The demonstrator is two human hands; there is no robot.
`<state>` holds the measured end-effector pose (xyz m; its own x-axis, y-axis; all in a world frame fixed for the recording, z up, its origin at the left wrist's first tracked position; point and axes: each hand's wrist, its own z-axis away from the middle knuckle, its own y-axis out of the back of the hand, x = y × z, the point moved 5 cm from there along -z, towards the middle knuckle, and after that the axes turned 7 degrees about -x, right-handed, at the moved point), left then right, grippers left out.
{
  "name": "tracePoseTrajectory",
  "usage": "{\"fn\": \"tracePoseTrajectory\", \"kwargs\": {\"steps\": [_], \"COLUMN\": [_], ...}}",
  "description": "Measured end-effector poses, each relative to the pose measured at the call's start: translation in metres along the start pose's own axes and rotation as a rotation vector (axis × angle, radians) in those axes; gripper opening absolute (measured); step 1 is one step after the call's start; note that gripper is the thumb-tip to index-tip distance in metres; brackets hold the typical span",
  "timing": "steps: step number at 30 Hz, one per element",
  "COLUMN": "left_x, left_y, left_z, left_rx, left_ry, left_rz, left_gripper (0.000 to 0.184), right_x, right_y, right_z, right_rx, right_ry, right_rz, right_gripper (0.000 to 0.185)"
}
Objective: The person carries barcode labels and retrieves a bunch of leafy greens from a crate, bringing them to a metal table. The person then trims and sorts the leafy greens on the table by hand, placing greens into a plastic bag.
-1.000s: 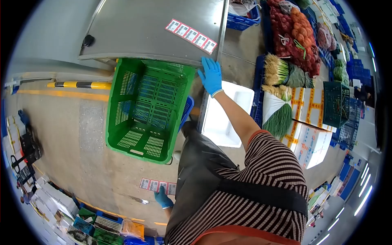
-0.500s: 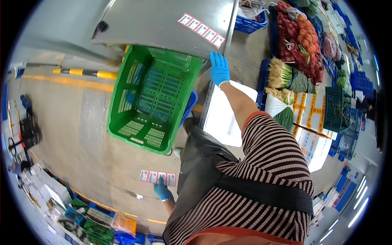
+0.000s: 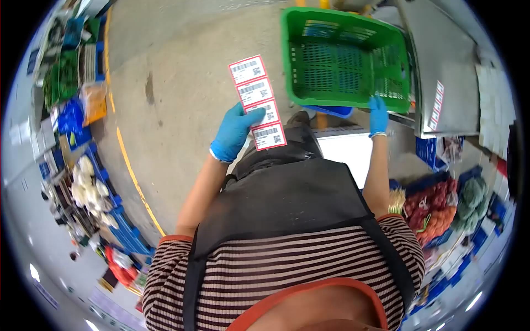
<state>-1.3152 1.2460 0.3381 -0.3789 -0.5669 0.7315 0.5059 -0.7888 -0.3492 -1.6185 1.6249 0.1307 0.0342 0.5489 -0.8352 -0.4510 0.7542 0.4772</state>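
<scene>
Your left hand pinches the strip of four barcode labels by its edge, thumb on top and the fingertips hidden beneath, with the strip reaching beyond and below your thumb. Your right hand is at the near rim of the green crate, fingers close together, though you can't tell how firmly they touch; another label strip lies on the metal table to that hand's right.

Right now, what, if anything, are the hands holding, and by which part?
The left hand holds a strip of labels by its long edge, thumb over one label. Whether the right hand, at the green crate's rim, grips it cannot be told.
</scene>
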Motion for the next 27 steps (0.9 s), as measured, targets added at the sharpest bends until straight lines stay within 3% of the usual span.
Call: {"fn": "tracePoseTrajectory", "kwargs": {"steps": [1,2,3,5,7,8,11,15,22,27], "left_x": [-0.002,-0.067,-0.089,-0.107,-0.116,-0.115,-0.1,-0.132,-0.123,-0.05], "left_y": [0.017,-0.007,-0.005,-0.002,0.001,0.002,0.001,0.002,0.057,0.17], "left_z": [0.013,-0.008,-0.008,-0.005,-0.001,0.0,-0.001,-0.027,-0.051,0.006], "left_rx": [0.01,0.045,0.068,0.127,0.171,0.196,0.271,0.371,0.491,0.503], "left_ry": [-0.017,0.058,0.069,0.054,0.018,-0.004,-0.102,-0.13,-0.27,-0.33], "left_rz": [0.004,0.0,0.011,0.044,0.102,0.122,0.148,0.171,0.293,0.395], "left_gripper": [0.037,0.037,0.036,0.036,0.034,0.034,0.038,0.046,0.05,0.047], "right_x": [-0.077,-0.052,-0.084,-0.141,-0.183,-0.193,-0.228,-0.212,-0.264,-0.392], "right_y": [-0.059,-0.084,-0.119,-0.169,-0.209,-0.229,-0.275,-0.32,-0.414,-0.515], "right_z": [0.027,0.052,0.069,0.091,0.102,0.1,0.077,0.033,-0.028,0.008], "right_rx": [-0.205,-0.376,-0.534,-0.841,-1.084,-1.119,-1.188,-1.24,-1.296,-1.326], "right_ry": [-0.036,-0.167,-0.234,-0.259,-0.145,-0.033,-0.007,-0.036,0.073,0.06], "right_rz": [-0.314,-0.434,-0.541,-0.522,-0.573,-0.535,-0.391,-0.427,-0.337,-0.267], "right_gripper": [0.045,0.044,0.044,0.045,0.047,0.046,0.034,0.031,0.032,0.03]}}
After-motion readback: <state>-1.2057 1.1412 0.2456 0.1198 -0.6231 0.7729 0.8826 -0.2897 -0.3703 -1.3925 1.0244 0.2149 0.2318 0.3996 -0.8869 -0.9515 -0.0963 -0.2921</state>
